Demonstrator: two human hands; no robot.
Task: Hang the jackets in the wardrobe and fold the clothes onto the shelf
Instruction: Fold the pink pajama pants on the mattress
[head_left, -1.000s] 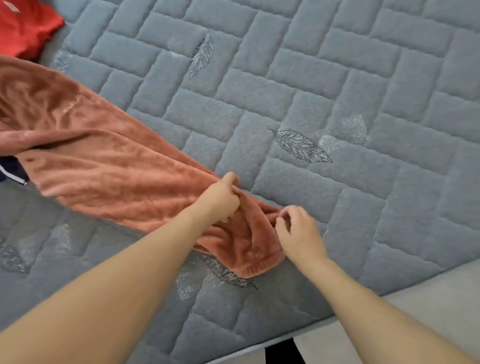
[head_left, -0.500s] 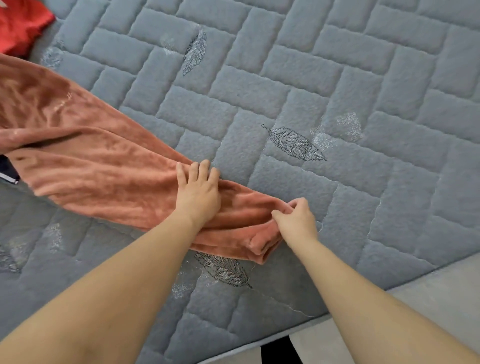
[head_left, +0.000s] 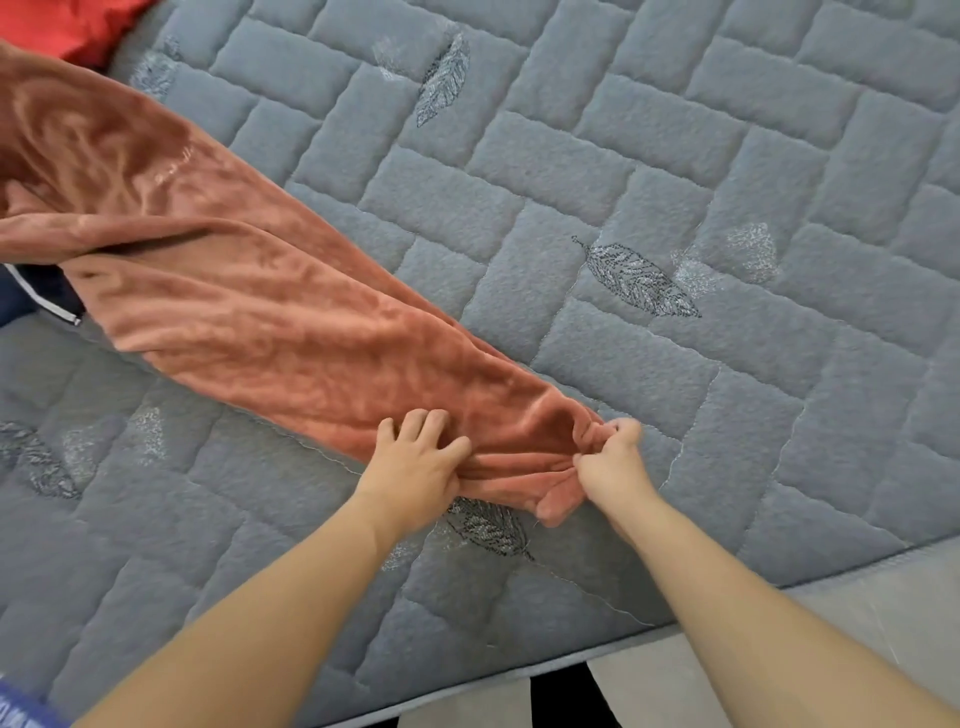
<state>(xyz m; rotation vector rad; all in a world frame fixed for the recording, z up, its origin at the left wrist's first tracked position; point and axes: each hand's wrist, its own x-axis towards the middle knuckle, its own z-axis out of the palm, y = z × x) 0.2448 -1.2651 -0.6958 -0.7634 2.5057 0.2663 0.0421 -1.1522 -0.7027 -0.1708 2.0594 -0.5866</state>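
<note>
Forearms reach in from the bottom edge, bare, angling up toward the middle of the frame. Left hand (head_left: 415, 462) lies palm-down on the near end of the fleece (head_left: 270, 322), fingers spread and bent, tips digging into the pile, thumb tucked against a fold. Whether it grips or only presses, I cannot tell. Right hand (head_left: 610, 462) sits just beside it, lower centre, fingers curled tight, pinching the bunched end of the fleece between thumb and fingertips.

That rust-orange fleece stretches from the hands diagonally up to the upper left, lying on the bed (head_left: 675, 156) and widening as it goes, wrinkled and shiny, running off the left edge. Which garment it is, I cannot tell.

Under its left side, a dark navy piece (head_left: 31, 293) with a white stripe peeks out at the left edge. Further up, top left corner, a red cloth (head_left: 67, 26) lies on the grey quilted bed, touching or just beside the fleece. No container shows.
</note>
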